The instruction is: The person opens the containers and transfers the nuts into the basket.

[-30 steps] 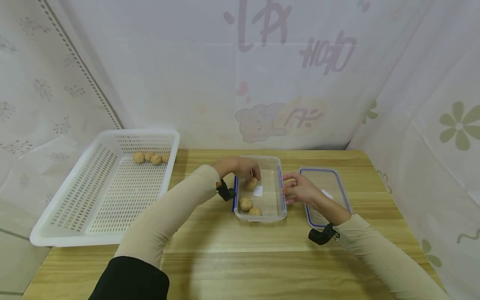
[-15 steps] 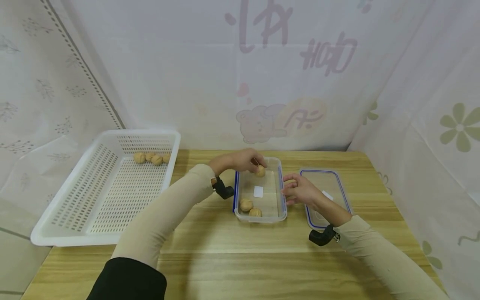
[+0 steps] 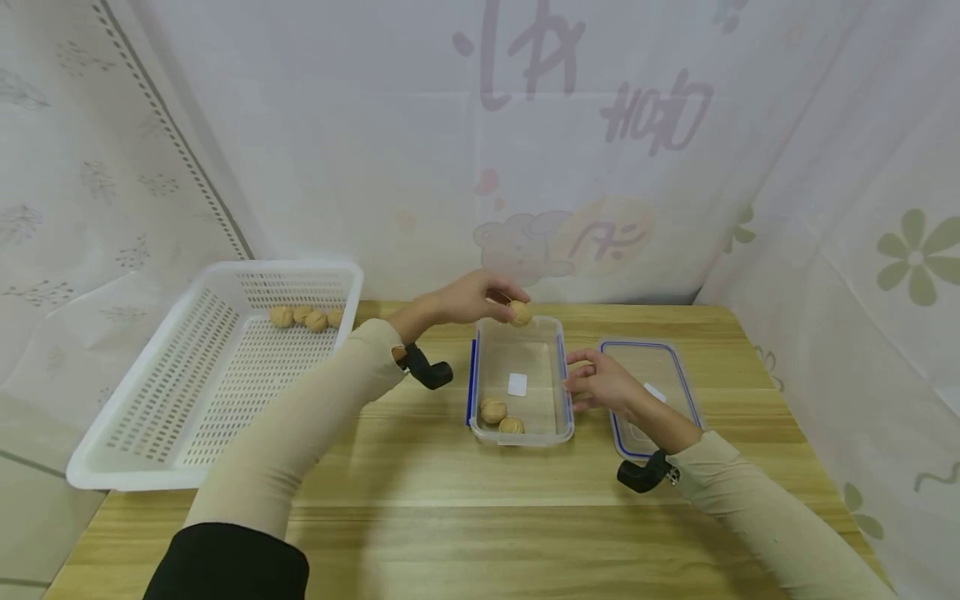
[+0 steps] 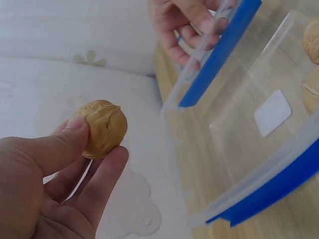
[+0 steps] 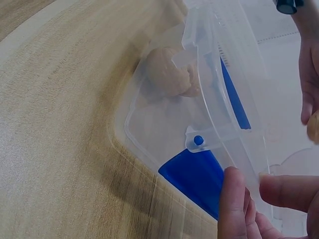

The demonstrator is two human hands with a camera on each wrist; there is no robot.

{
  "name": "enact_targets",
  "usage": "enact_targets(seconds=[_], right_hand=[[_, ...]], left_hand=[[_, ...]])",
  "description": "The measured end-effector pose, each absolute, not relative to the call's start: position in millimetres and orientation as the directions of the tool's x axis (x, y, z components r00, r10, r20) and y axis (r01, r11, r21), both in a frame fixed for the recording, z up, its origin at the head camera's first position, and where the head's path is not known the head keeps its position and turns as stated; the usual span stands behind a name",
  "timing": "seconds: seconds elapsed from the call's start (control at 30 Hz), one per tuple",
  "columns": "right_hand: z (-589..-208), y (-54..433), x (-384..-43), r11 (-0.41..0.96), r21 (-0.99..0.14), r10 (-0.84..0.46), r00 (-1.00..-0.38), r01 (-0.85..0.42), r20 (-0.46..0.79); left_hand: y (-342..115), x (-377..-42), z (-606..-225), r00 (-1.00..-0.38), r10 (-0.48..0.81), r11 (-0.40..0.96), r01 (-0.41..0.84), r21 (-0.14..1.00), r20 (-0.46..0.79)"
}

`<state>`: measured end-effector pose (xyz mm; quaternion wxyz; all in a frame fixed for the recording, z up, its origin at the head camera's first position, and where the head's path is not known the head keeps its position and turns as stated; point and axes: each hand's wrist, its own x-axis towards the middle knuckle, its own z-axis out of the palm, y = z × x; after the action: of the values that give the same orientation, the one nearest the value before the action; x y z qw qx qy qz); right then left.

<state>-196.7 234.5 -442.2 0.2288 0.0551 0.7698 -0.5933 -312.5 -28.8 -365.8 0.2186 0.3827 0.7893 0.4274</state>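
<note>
My left hand (image 3: pixel 480 298) pinches a walnut (image 4: pixel 104 127) between thumb and fingertips, raised just past the far rim of a clear plastic food container (image 3: pixel 536 354). Blue latches run along the container's two long sides. Two walnuts (image 3: pixel 501 414) lie in its near left corner, by a small white square (image 3: pixel 517 384) on the bottom. At the right long side is my right hand (image 3: pixel 603 383), its thumb and fingertips gripping the wall around the rim. In the right wrist view, those fingertips (image 5: pixel 232 186) sit right over the blue latch (image 5: pixel 194 177).
At the left stands a white perforated basket (image 3: pixel 86 454) with several walnuts (image 3: pixel 315 321) in its far right corner. A clear lid (image 3: pixel 652 358) with a blue seal lies right of the container, partly under my right forearm. A printed cloth (image 3: pixel 420 167) hangs behind the wooden table (image 3: pixel 450 542).
My left hand has lifted the walnut from inside the container, up and away toward its far edge. My right hand stays at the container's right side.
</note>
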Motion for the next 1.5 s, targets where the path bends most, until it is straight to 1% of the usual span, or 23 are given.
enact_targets(seconds=[0.13,0.3,0.5,0.67,1.0,1.2,1.33,1.5], right_hand=[[-442,234,-196,0.292,-0.889,-0.184,-0.891,0.354,-0.415],[-441,234,-196,0.293,-0.889,-0.19,-0.89,0.35,-0.414],[-440,234,-196,0.297,-0.886,-0.188,-0.888,0.356,-0.42],[-441,234,-195,0.291,-0.889,-0.188,-0.89,0.354,-0.416],[-445,235,-193,0.284,-0.895,-0.193,-0.894,0.344,-0.404],[-444,235,-194,0.284,-0.893,-0.183,-0.894,0.351,-0.409],[-444,235,-193,0.28,-0.894,-0.185,-0.894,0.349,-0.407],[-445,235,-192,0.276,-0.897,-0.195,-0.894,0.344,-0.403]], left_hand=[[-44,-312,-359,-0.658,0.753,0.339,0.415,0.844,0.021],[-65,-310,-348,-0.731,0.681,0.313,0.343,0.885,0.043],[-92,-308,-340,-0.788,0.613,0.279,0.284,0.917,0.058],[-108,-307,-339,-0.807,0.588,0.271,0.255,0.928,0.051],[-139,-297,-336,-0.833,0.551,0.291,0.247,0.924,0.049],[-168,-295,-336,-0.865,0.5,0.285,0.216,0.934,0.048],[-190,-293,-334,-0.873,0.486,0.287,0.211,0.934,0.048],[-219,-291,-334,-0.89,0.455,0.323,0.196,0.926,0.03]])
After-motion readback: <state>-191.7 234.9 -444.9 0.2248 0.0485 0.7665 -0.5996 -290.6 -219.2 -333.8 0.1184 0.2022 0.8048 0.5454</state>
